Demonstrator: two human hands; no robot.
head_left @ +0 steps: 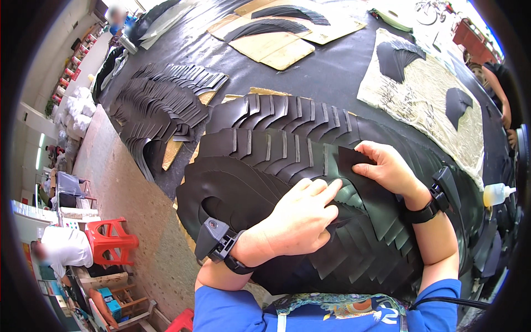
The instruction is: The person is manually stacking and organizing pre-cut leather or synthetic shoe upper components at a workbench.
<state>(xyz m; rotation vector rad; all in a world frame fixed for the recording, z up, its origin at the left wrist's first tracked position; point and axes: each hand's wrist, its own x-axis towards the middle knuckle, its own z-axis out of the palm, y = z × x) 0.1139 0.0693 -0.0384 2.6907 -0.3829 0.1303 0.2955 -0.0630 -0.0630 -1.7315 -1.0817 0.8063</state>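
Overlapping black, leather-like cut pieces lie fanned out in rows in front of me. My right hand pinches the upper edge of one black cut piece between thumb and fingers. Just left of it, my left hand rests over the layered pieces. Its index finger is stretched out and touches that same piece near the middle; the other fingers curl loosely and I see nothing held in them. Each wrist wears a black strap with a small device. Part of the layers is hidden under my left hand and forearm.
More fanned black pieces lie at the far left of the dark-covered table. Cardboard sheets and a pale cloth carry further pieces. A squeeze bottle stands at the right. Red stool on the left floor; other people are around.
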